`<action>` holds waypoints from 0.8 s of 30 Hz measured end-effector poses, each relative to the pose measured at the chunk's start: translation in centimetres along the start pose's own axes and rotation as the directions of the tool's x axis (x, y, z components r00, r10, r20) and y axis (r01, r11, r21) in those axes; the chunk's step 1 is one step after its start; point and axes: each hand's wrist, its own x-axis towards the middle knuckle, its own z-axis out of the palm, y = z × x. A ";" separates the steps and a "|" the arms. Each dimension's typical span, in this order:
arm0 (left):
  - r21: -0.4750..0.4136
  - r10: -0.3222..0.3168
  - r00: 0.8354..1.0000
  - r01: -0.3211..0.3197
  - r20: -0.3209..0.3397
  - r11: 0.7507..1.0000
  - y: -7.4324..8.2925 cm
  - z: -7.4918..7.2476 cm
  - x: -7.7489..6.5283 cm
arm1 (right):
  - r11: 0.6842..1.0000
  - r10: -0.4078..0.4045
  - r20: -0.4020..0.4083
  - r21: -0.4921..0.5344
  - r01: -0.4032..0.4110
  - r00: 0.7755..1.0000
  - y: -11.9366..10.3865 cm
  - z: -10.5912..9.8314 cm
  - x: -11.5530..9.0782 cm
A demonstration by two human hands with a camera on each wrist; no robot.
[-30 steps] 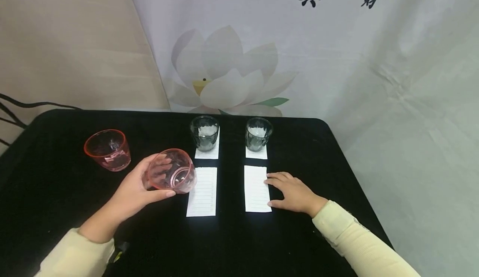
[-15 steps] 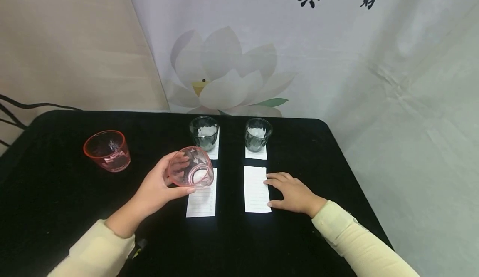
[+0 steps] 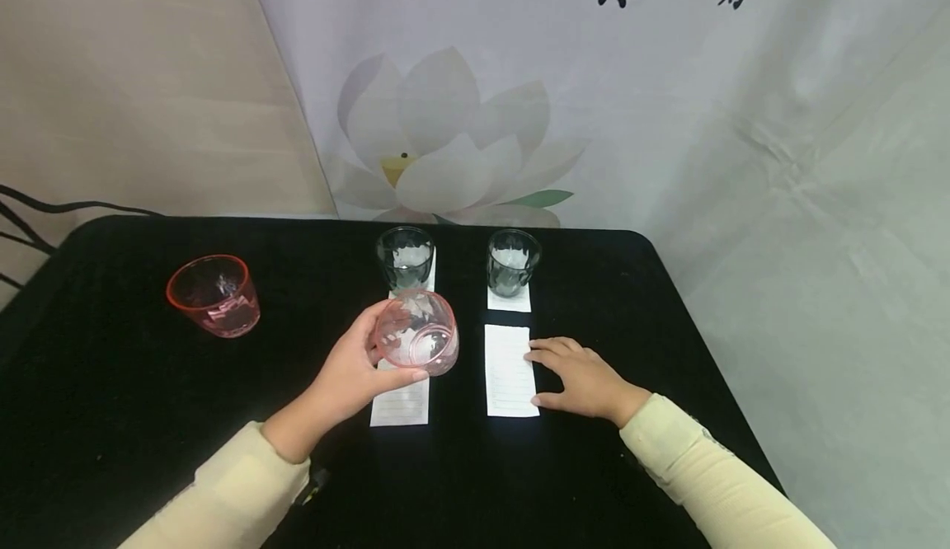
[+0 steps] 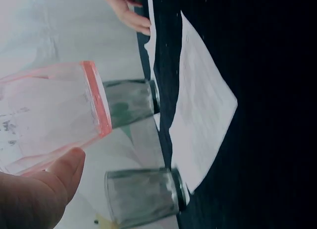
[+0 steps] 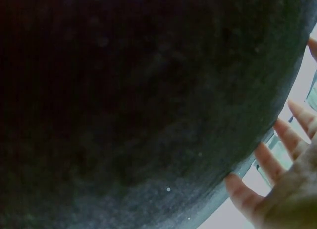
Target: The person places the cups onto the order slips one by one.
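Pink tapered glass (image 3: 417, 332) in L fingers (image 3: 397, 379), ruled rect. ppr (image 3: 401, 405)

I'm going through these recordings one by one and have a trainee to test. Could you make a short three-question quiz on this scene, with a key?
1. True or false: the two grey glasses stand on white paper.
2. Multiple choice: what does the left hand hold?
A) a grey glass
B) a pink glass
C) a sheet of paper
3. Count: in the head view, how many glasses stand on the black table, leaving out the one in hand?

Key
1. True.
2. B.
3. Three: both grey ones and a second pink glass off to the left.
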 end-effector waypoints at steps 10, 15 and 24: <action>-0.026 -0.072 0.997 0.071 -0.007 0.997 0.5 2.7 0.9 | 1.000 0.001 0.010 0.014 -0.001 1.000 0.1 0.0 0.1; -0.044 -0.082 0.997 0.082 0.003 0.996 0.5 3.7 1.2 | 1.000 -0.001 0.011 0.017 0.000 1.000 0.2 0.0 0.1; -0.083 -0.111 0.993 0.113 0.025 0.990 0.5 5.6 2.0 | 1.000 0.005 0.010 0.010 -0.006 1.000 0.2 0.1 0.2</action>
